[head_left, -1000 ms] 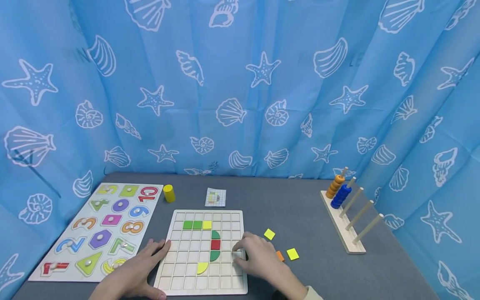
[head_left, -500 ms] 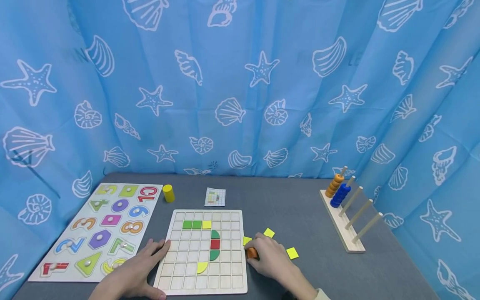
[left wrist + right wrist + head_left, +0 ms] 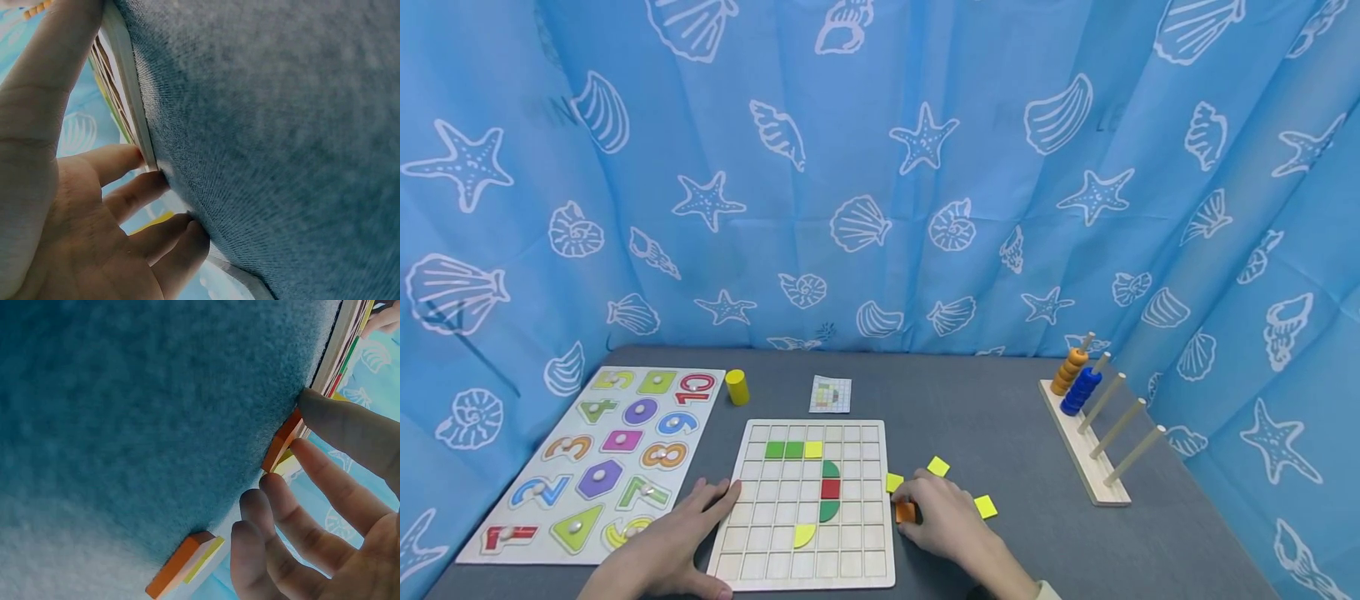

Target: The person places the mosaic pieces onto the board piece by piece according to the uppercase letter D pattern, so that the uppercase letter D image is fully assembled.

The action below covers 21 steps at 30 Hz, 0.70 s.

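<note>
A wooden grid board (image 3: 767, 508) lies flat in the head view, bearing green, yellow and red square tiles and several rounded tiles. My left hand (image 3: 662, 542) rests at its left edge; in the left wrist view the fingers (image 3: 125, 194) are spread beside the board's rim (image 3: 128, 81). Right of the board, my right hand (image 3: 943, 517) holds an orange square tile (image 3: 906, 512) on the table between thumb and index finger. In the right wrist view these fingertips touch the orange tile (image 3: 282, 440), while the other fingers are loosely bent. A yellow tile (image 3: 893, 482) lies just beyond.
Two yellow tiles (image 3: 938, 466) lie past the right hand. Another orange tile (image 3: 181, 565) shows in the right wrist view. A number puzzle (image 3: 598, 467), a yellow cylinder (image 3: 737, 387), a pattern card (image 3: 831, 394) and a peg stand with rings (image 3: 1086, 446) surround the board.
My right hand has moved off the board's right edge to the orange tile beside it. That tile was tilted half a second ago and now lies flatter. My left hand stays put.
</note>
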Available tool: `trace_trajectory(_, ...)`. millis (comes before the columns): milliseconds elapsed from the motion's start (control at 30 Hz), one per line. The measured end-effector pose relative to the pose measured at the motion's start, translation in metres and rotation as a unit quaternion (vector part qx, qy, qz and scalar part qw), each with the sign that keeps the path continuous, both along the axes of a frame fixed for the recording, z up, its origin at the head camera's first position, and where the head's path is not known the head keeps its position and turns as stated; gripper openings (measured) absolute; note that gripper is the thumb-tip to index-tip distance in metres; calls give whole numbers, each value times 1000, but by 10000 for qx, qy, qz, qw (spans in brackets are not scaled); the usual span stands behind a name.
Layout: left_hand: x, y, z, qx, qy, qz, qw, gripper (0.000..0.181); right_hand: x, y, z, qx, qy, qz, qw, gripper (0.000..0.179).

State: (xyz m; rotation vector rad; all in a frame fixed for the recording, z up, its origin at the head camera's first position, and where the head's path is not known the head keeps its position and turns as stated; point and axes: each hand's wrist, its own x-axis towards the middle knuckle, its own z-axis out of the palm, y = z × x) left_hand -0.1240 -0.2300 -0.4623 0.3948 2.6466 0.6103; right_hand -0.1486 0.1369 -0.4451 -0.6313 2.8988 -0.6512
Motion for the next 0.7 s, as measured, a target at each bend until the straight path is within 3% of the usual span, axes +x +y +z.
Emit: trace_trajectory(700,0,1,-1,14,-107,138,9998,128,-1,-2,1,-67,-320,-31,9995,18)
